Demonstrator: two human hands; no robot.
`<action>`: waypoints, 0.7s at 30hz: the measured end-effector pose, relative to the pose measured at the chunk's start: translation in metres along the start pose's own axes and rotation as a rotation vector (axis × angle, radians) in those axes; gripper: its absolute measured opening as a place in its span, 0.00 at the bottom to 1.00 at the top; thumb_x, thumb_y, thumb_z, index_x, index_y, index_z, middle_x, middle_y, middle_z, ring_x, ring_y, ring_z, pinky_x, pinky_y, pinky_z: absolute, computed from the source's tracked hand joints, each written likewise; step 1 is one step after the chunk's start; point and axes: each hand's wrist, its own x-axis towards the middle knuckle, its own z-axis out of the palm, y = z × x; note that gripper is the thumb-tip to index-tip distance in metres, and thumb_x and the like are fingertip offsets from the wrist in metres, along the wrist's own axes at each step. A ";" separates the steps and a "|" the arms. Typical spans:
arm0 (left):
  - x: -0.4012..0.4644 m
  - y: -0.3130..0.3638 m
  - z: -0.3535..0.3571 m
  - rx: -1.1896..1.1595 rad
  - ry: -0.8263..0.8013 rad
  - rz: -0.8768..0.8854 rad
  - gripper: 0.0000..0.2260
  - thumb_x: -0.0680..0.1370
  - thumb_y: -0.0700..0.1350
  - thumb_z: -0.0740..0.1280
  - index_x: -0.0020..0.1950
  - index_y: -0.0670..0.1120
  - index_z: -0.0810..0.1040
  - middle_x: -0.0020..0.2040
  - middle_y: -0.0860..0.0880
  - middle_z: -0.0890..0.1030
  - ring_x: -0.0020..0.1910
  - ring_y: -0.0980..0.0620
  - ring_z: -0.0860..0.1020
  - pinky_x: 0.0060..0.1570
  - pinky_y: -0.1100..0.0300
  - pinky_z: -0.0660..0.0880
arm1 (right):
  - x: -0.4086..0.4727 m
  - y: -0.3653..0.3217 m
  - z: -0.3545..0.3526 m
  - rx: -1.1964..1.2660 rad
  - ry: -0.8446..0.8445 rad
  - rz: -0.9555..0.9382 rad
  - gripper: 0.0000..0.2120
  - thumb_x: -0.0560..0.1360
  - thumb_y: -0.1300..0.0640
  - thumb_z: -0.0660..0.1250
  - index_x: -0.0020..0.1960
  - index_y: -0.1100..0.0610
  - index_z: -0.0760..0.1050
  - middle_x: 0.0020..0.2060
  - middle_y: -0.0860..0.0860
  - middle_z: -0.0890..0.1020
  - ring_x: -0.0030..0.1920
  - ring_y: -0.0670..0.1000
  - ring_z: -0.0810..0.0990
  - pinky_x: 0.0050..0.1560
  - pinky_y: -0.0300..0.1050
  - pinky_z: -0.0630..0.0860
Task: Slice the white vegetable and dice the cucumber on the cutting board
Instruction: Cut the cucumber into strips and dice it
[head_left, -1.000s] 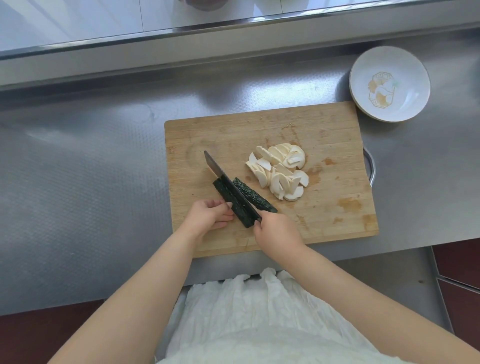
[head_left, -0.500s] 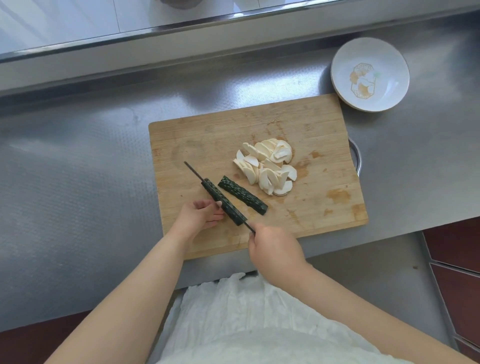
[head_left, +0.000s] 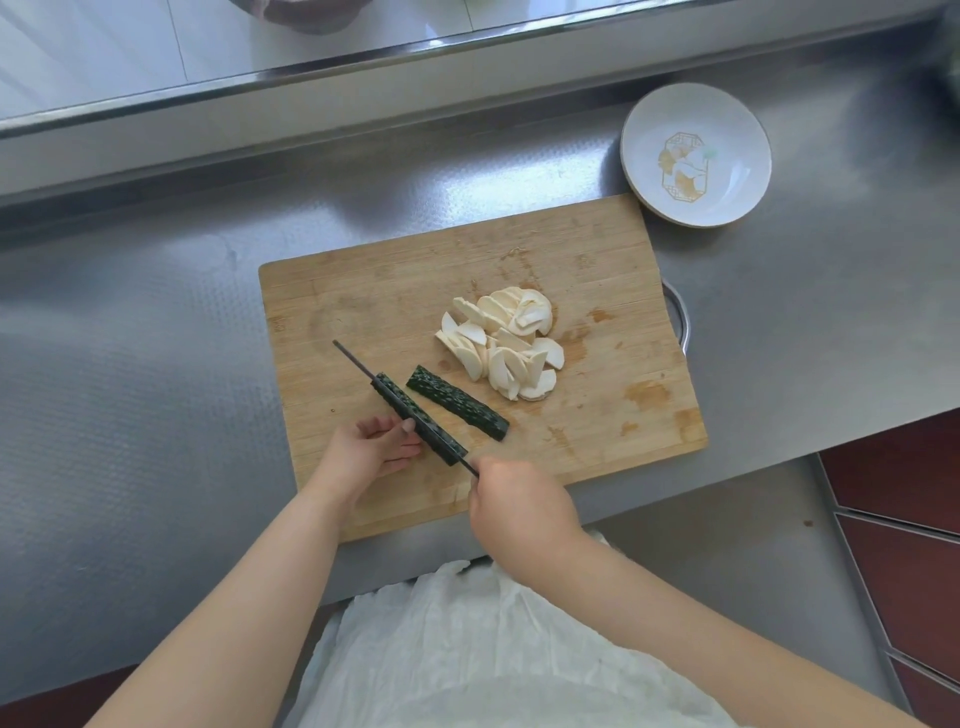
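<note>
A wooden cutting board (head_left: 363, 291) lies on the steel counter. A pile of white vegetable slices (head_left: 501, 345) sits at the board's middle right. Two long dark green cucumber pieces lie side by side: one free piece (head_left: 457, 402) and a left piece (head_left: 415, 415) under the knife. My right hand (head_left: 519, 506) grips the handle of the knife (head_left: 358, 366), whose blade runs lengthwise along the left piece. My left hand (head_left: 371, 449) steadies that piece from the left with its fingertips against it.
A white plate (head_left: 696, 109) with a gold motif stands just beyond the board's far right corner. A metal ring handle (head_left: 680, 322) pokes out at the board's right edge. The counter's front edge runs close below the board; a raised steel ledge lines the back.
The knife blade has turned upright and sits edge-down along the left cucumber piece. The camera view shifted, and both hands stayed at the board's near edge.
</note>
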 end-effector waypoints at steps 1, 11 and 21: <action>0.000 0.001 0.002 -0.006 0.009 -0.001 0.05 0.76 0.43 0.69 0.49 0.43 0.79 0.40 0.48 0.85 0.40 0.52 0.84 0.35 0.65 0.78 | 0.000 0.000 -0.001 0.000 -0.003 0.001 0.12 0.78 0.62 0.58 0.58 0.55 0.73 0.43 0.55 0.81 0.37 0.55 0.72 0.28 0.41 0.61; -0.002 0.006 0.009 0.004 0.059 -0.013 0.03 0.76 0.41 0.70 0.46 0.42 0.79 0.36 0.49 0.85 0.36 0.53 0.84 0.33 0.64 0.79 | 0.002 -0.003 -0.007 -0.010 -0.021 0.019 0.11 0.78 0.62 0.57 0.58 0.55 0.73 0.43 0.54 0.80 0.36 0.54 0.72 0.25 0.39 0.58; 0.000 0.008 0.011 0.031 0.093 -0.049 0.03 0.77 0.40 0.68 0.45 0.42 0.77 0.40 0.45 0.83 0.37 0.52 0.82 0.31 0.65 0.77 | 0.006 -0.014 -0.019 -0.054 -0.046 0.034 0.07 0.77 0.62 0.58 0.51 0.55 0.73 0.38 0.53 0.75 0.35 0.54 0.71 0.24 0.40 0.59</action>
